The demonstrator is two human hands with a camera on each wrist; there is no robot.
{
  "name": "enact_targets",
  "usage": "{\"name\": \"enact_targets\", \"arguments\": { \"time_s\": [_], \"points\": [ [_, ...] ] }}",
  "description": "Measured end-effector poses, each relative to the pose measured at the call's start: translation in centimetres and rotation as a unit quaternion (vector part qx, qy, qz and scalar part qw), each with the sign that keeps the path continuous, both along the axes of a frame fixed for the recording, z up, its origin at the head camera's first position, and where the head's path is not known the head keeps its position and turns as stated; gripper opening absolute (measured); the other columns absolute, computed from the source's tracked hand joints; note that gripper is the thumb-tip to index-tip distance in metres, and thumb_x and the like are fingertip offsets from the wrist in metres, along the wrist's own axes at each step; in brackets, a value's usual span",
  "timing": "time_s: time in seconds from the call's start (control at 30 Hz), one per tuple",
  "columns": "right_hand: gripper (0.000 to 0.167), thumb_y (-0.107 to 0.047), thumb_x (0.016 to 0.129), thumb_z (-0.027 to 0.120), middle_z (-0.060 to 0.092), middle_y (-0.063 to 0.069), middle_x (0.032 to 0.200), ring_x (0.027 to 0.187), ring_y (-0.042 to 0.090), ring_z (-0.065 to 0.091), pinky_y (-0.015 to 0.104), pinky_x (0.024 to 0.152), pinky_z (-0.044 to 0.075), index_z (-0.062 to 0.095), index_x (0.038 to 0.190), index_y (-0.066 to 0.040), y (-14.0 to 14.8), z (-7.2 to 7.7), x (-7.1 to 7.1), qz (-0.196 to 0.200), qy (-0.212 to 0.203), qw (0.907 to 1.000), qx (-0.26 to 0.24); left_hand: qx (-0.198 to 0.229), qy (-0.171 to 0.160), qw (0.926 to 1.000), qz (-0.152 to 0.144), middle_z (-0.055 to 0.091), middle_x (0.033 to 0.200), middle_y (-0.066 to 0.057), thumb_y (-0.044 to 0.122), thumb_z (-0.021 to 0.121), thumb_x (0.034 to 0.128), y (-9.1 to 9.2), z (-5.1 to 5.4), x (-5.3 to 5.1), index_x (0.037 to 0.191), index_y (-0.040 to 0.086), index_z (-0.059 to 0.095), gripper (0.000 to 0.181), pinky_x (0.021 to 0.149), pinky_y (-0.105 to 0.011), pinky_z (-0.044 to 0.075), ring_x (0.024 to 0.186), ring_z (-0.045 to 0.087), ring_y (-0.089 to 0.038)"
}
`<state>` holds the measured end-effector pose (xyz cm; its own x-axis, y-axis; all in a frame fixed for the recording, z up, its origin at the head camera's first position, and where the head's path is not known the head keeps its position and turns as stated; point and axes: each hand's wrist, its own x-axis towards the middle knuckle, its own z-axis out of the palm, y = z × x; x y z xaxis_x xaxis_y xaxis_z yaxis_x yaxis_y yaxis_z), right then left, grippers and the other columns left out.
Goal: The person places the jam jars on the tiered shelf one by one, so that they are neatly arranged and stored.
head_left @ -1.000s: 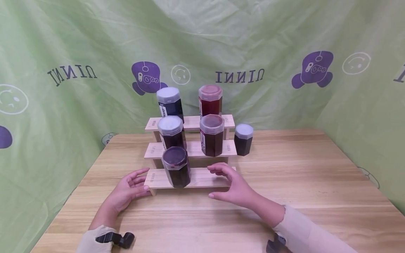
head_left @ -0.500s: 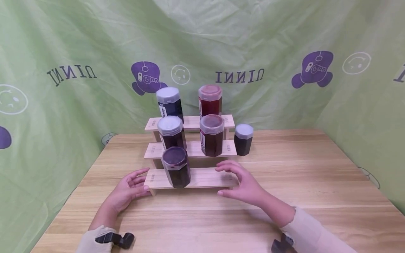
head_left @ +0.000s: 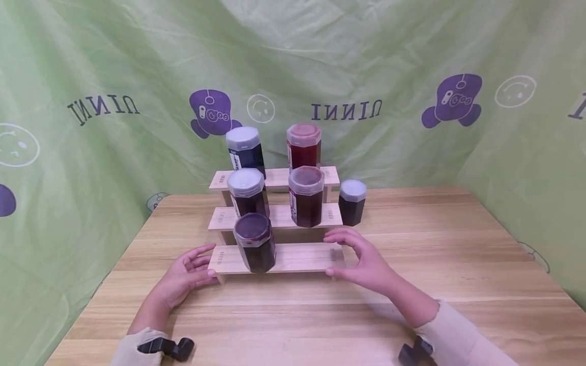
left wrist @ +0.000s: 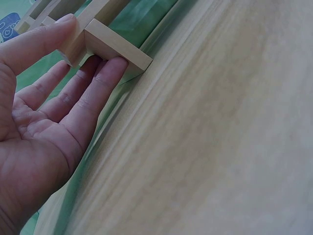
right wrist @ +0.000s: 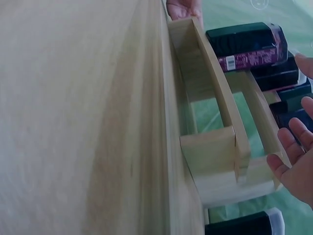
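On the table stands a three-tier wooden stand [head_left: 302, 256] bearing several octagonal jars. My left hand [head_left: 183, 274] is at the left end of its lowest step, with fingers extended. In the left wrist view, the fingertips [left wrist: 117, 66] touch the stand's end. Over the right end of that step hovers my right hand [head_left: 366, 259], thumb and fingers apart, holding nothing. A dark jar with a purple lid [head_left: 255, 244] sits left on the lowest step. The middle step carries a white-lidded jar [head_left: 247, 189] and a brownish-lidded jar [head_left: 306, 197].
On the top step are a white-lidded dark jar [head_left: 244, 147] and a red jar [head_left: 304, 145]. Another white-lidded dark jar [head_left: 352, 202] stands on the wooden table [head_left: 435, 244], right of the stand. Behind hangs a green curtain [head_left: 389, 51] with purple prints.
My right hand has moved rightward along the lowest step to its right end, thumb and fingers still apart. The left hand and the jars have stayed put.
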<state>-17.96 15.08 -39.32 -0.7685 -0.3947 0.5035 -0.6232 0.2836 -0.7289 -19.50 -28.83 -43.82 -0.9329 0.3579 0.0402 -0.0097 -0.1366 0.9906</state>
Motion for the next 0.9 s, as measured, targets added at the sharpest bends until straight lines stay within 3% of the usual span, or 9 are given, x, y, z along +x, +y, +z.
{"name": "enact_targets", "arguments": {
  "time_s": [0.2, 0.4, 0.63, 0.9],
  "points": [
    [0.050, -0.013, 0.075, 0.085, 0.058, 0.005, 0.128, 0.120, 0.018, 0.051, 0.037, 0.103, 0.048, 0.064, 0.120, -0.010, 0.9, 0.4, -0.3, -0.023, -0.004, 0.9997, 0.009, -0.001, 0.001, 1.0000, 0.001, 0.063, 0.118, -0.008, -0.017, 0.058, 0.0832, 0.0, 0.1, 0.0, 0.146, -0.012, 0.021, 0.073, 0.090, -0.048, 0.056, 0.106, 0.065, -0.024],
    [0.051, -0.012, 0.075, 0.085, 0.058, 0.002, 0.128, 0.118, 0.019, 0.052, 0.047, 0.101, 0.047, 0.063, 0.120, -0.006, 1.6, 0.6, -0.6, -0.049, -0.002, 0.9987, 0.013, 0.001, 0.001, 1.0000, 0.000, 0.063, 0.118, -0.008, -0.017, 0.057, 0.0834, 0.0, 0.1, 0.0, 0.146, -0.012, 0.022, 0.073, 0.090, -0.048, 0.056, 0.106, 0.065, -0.024],
    [0.050, -0.011, 0.075, 0.085, 0.059, 0.002, 0.125, 0.115, 0.019, 0.053, 0.035, 0.099, 0.048, 0.064, 0.120, -0.007, 2.3, 0.8, -1.0, -0.068, 0.005, 0.9976, 0.014, -0.006, -0.001, 1.0000, 0.005, 0.062, 0.119, -0.008, -0.016, 0.058, 0.0838, 0.0, 0.0, 0.1, 0.147, -0.012, 0.020, 0.074, 0.090, -0.047, 0.056, 0.106, 0.064, -0.024],
    [0.049, -0.010, 0.076, 0.084, 0.058, 0.004, 0.125, 0.114, 0.018, 0.053, 0.033, 0.100, 0.046, 0.064, 0.121, -0.009, 3.2, 1.1, -1.6, -0.080, -0.006, 0.9967, 0.014, 0.000, 0.002, 1.0000, 0.000, 0.062, 0.119, -0.009, -0.017, 0.057, 0.0840, 0.0, 0.0, 0.1, 0.147, -0.012, 0.020, 0.073, 0.090, -0.048, 0.056, 0.107, 0.064, -0.024]
  ]
}}
